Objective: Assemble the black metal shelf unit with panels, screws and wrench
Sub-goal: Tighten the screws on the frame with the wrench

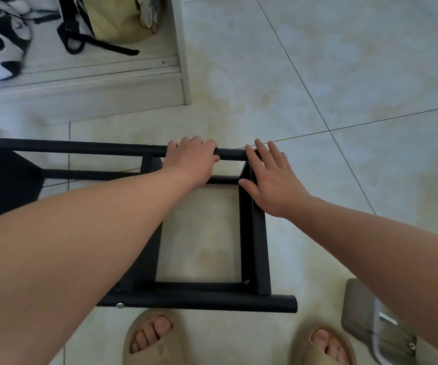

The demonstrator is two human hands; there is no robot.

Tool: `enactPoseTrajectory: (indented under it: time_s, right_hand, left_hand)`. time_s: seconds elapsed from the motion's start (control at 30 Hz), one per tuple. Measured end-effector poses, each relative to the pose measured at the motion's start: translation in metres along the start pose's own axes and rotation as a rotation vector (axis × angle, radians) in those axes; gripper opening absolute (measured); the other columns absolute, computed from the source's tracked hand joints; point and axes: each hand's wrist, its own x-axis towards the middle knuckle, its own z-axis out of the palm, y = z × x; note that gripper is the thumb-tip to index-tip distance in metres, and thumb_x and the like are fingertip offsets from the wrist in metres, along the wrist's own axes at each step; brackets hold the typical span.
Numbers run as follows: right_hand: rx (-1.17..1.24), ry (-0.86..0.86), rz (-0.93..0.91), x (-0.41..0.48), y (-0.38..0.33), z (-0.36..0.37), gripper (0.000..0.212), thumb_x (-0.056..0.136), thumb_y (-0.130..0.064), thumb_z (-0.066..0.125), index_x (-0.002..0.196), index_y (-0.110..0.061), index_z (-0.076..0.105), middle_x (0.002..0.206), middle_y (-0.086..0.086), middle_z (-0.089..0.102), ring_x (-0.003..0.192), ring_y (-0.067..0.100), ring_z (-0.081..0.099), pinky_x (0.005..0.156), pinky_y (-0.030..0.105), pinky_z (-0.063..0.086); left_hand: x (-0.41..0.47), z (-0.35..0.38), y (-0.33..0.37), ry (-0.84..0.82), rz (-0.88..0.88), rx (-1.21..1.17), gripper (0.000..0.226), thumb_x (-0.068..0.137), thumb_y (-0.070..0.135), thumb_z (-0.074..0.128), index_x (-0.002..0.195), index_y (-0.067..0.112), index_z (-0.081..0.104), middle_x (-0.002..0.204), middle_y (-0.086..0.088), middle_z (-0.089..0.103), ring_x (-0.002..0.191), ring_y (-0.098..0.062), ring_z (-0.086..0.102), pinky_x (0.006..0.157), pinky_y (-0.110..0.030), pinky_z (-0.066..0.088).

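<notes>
Gripping the far rail (81, 148) of the black shelf unit (262, 254), the left hand (191, 159) has its fingers curled over the tube, just left of the corner where the end panel (245, 233) meets that rail. The right hand (273, 183) lies flat on that same corner, fingers straight and spread, holding nothing.

The unit lies on its side on the tiled floor (318, 75). Its near rail (202, 301) sits just beyond the person's sandals (154, 335). Both rails run left to right, parallel, and that is the unit's long axis. The left end passes out of view, and the open right end is at the hands. The end panel crosses from the far rail back to the near one, pointing toward the person.

A silvery screw head (120, 305) shows on the near rail, left of the panel. No wrench is visible.

The right hand is nearer the joint, so whatever follows probably turns on that far right corner, with the left hand steadying the rail.
</notes>
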Motion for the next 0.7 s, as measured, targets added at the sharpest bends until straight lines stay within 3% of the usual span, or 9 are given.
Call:
enactPoseTrajectory:
  time_s: [0.13, 0.23, 0.37, 0.6, 0.7]
  right_hand:
    - [0.024, -0.016, 0.009, -0.001, 0.002, 0.000, 0.074, 0.104, -0.053, 0.035, 0.162, -0.020, 0.004, 0.170, 0.005, -0.005, 0.155, 0.029, -0.009, 0.124, 0.044, -0.002]
    - [0.005, -0.044, -0.006, -0.015, 0.000, -0.012, 0.073, 0.104, -0.055, 0.034, 0.162, -0.022, 0.005, 0.170, 0.004, -0.007, 0.155, 0.028, -0.011, 0.124, 0.045, -0.001]
    - [-0.024, -0.121, -0.064, -0.056, -0.007, -0.025, 0.073, 0.104, -0.057, 0.033, 0.162, -0.024, 0.003, 0.170, 0.001, -0.009, 0.156, 0.026, -0.010, 0.125, 0.043, -0.001]
    - [-0.098, -0.345, -0.172, -0.139, -0.017, -0.022, 0.088, 0.092, -0.075, 0.017, 0.162, -0.026, -0.005, 0.170, -0.003, -0.007, 0.157, 0.021, 0.000, 0.126, 0.039, 0.009]
    - [-0.104, -0.419, -0.185, -0.165, -0.016, -0.012, 0.087, 0.099, -0.066, 0.040, 0.162, -0.025, -0.004, 0.169, -0.003, -0.016, 0.156, 0.021, 0.005, 0.124, 0.037, 0.015]
  left_hand:
    - [0.000, 0.005, 0.000, 0.047, -0.012, -0.016, 0.032, 0.106, 0.040, 0.034, 0.127, 0.023, 0.051, 0.122, -0.006, 0.055, 0.110, -0.027, 0.050, 0.092, -0.041, 0.035]
    - [-0.011, -0.001, 0.006, 0.065, -0.039, -0.078, 0.040, 0.102, 0.040, 0.045, 0.137, 0.021, 0.046, 0.134, -0.007, 0.050, 0.122, -0.028, 0.045, 0.102, -0.041, 0.034]
    - [-0.059, -0.009, 0.022, 0.072, 0.089, -0.131, 0.056, 0.098, 0.040, 0.052, 0.147, 0.019, 0.036, 0.147, -0.007, 0.041, 0.135, -0.030, 0.036, 0.111, -0.043, 0.034]
    - [-0.155, -0.004, 0.038, -0.654, 0.179, -0.254, 0.061, 0.099, 0.057, 0.044, 0.148, 0.021, 0.038, 0.144, -0.002, 0.052, 0.129, -0.023, 0.051, 0.105, -0.035, 0.041]
    - [-0.183, 0.002, 0.040, -0.770, 0.223, -0.180, 0.053, 0.098, 0.057, 0.047, 0.138, 0.022, 0.048, 0.121, 0.003, 0.061, 0.106, -0.018, 0.059, 0.082, -0.030, 0.045]
